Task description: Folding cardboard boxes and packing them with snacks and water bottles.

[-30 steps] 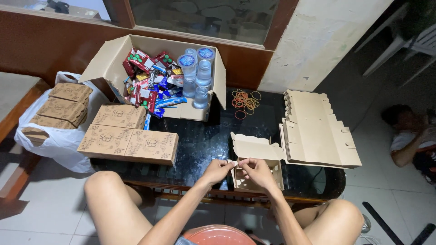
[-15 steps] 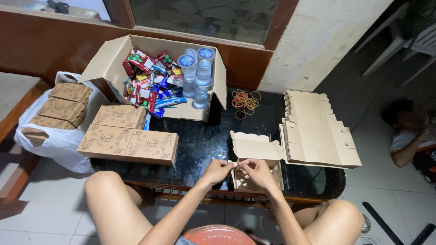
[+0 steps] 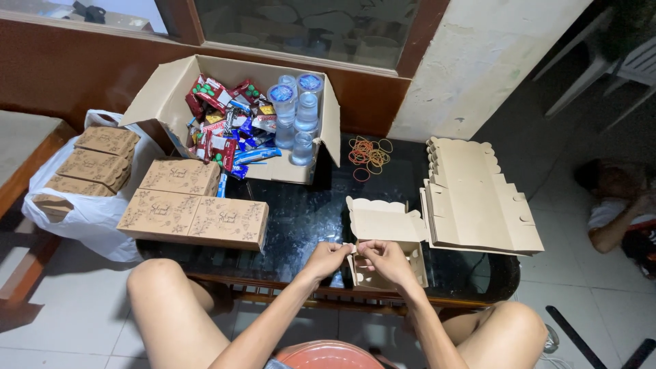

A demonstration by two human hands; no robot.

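Note:
A half-folded brown cardboard box (image 3: 383, 225) sits at the near edge of the dark glass table (image 3: 301, 212). My left hand (image 3: 326, 258) and my right hand (image 3: 384, 260) meet at its front wall, each pinching a cardboard flap, fingertips almost touching. The box's scalloped lid stands open behind my hands. Just right of it lies a stack of flat unfolded box blanks (image 3: 478, 198).
Three closed patterned boxes (image 3: 191, 205) lie on the table's left. Behind them an open carton (image 3: 232, 123) holds snack packets and water cups. Rubber bands (image 3: 369, 156) are scattered at the back. A white bag of finished boxes (image 3: 89, 171) sits left. A person (image 3: 622, 205) lies on the floor at right.
My hands have stayed at the box's front wall, with only small finger shifts on the flaps. Nothing else has moved.

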